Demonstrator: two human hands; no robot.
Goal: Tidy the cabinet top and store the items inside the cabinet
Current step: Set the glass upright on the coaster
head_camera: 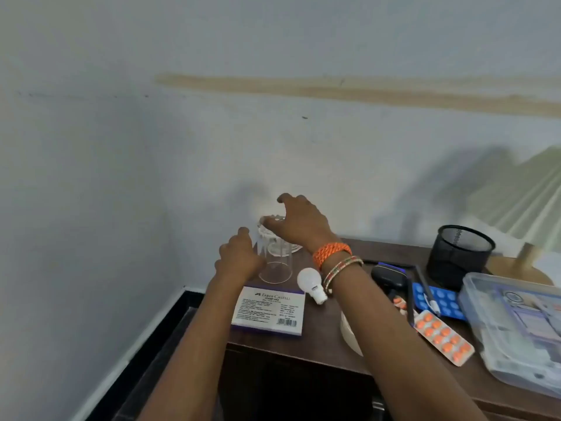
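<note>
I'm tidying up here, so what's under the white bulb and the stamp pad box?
Both the white bulb and the stamp pad box lie directly on the brown cabinet top. Whether anything sits beneath the box cannot be seen.

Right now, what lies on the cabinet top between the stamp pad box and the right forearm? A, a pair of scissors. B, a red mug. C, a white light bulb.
C: the white light bulb lies on its side beside the stamp pad box.
</note>
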